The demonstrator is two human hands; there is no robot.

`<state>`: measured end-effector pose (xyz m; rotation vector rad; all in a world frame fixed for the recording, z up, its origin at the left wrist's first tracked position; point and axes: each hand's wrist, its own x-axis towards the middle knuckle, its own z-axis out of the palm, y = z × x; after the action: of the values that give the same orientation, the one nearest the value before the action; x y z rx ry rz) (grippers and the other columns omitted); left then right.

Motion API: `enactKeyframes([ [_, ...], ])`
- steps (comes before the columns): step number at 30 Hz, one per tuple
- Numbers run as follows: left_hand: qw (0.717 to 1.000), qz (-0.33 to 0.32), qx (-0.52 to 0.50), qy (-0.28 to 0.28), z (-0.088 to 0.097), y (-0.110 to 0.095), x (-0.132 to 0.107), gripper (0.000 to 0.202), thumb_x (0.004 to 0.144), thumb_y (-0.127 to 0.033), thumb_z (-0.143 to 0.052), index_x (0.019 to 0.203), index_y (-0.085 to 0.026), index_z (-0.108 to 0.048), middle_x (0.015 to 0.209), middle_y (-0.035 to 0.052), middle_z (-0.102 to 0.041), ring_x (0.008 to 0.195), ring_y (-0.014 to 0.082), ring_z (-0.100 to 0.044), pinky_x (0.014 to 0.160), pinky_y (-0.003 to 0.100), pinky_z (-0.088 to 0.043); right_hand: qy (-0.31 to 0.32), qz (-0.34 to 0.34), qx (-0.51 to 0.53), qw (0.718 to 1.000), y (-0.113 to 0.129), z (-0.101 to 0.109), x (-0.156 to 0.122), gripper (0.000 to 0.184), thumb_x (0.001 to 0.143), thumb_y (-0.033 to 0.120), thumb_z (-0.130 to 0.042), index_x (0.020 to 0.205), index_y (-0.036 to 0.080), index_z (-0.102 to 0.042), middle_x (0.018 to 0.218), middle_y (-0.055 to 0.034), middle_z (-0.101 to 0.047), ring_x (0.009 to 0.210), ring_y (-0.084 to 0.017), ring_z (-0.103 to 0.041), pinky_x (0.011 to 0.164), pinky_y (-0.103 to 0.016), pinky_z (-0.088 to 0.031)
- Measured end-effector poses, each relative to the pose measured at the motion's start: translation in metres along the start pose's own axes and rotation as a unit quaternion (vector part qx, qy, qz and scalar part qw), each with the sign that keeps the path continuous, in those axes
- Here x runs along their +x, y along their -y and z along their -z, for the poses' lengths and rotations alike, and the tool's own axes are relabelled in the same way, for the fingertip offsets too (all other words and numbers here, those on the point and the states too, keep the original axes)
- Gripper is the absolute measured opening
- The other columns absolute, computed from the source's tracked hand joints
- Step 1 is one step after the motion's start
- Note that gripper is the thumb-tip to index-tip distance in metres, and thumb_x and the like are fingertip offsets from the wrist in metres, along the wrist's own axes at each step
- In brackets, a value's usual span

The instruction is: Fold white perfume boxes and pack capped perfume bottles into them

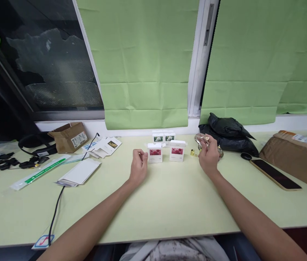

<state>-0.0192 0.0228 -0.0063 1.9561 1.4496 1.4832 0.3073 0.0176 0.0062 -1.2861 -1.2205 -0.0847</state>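
My left hand (pixel 139 167) is half curled with its fingers drawn in, just left of a small white box (pixel 155 153) with a pink flower picture. Whatever its fingers may hold is hidden. A matching white box (pixel 177 151) stands upright to the right of the first. My right hand (pixel 208 156) has its fingers closed at a shiny, clear or metallic rounded object (pixel 201 138), whose kind I cannot make out. Small gold-coloured pieces (pixel 192 153) lie just left of that hand. Behind the pink boxes stand two white boxes (pixel 163 137) with white flower pictures.
Black plastic packages (pixel 228 134), a phone (pixel 274 174) and a brown paper parcel (pixel 296 157) lie on the right. On the left are white cards (pixel 79 172), leaflets (pixel 105 145), an open cardboard box (pixel 70 137) and a black cable (pixel 57 206) crossing the table.
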Motion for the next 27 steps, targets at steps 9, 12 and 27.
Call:
enactKeyframes([
  [9,0.964,-0.14,0.019,0.225,-0.001,-0.024,-0.02,0.052,0.099,-0.052,-0.059,0.144,-0.029,-0.044,0.125,0.0066,-0.062,0.083,0.0184,-0.058,0.075,0.033,-0.05,0.308,0.212,0.048,0.926,0.046,-0.018,-0.059,0.04,0.108,0.04,-0.044,0.146,0.032,-0.054,0.137,-0.0096,-0.068,0.12,-0.027,-0.07,0.069,-0.032,-0.061],
  [12,0.954,-0.168,0.005,0.247,-0.002,-0.028,-0.02,0.035,0.104,-0.049,-0.052,0.131,-0.027,-0.056,0.121,0.0068,-0.064,0.084,0.0183,-0.059,0.08,0.033,-0.05,0.342,0.213,0.062,0.913,0.052,-0.022,-0.07,0.038,0.109,0.036,-0.043,0.145,0.034,-0.054,0.128,-0.0067,-0.071,0.103,-0.024,-0.075,0.07,-0.032,-0.062],
  [27,0.96,-0.096,0.001,0.263,-0.009,-0.02,-0.017,0.025,0.096,-0.047,-0.067,0.107,-0.024,-0.065,0.097,0.0004,-0.071,0.078,0.017,-0.059,0.072,0.029,-0.046,0.466,0.121,0.062,0.874,0.042,-0.028,-0.072,0.035,0.111,0.032,-0.04,0.145,0.032,-0.045,0.134,-0.0054,-0.064,0.115,-0.024,-0.066,0.099,-0.039,-0.052],
])
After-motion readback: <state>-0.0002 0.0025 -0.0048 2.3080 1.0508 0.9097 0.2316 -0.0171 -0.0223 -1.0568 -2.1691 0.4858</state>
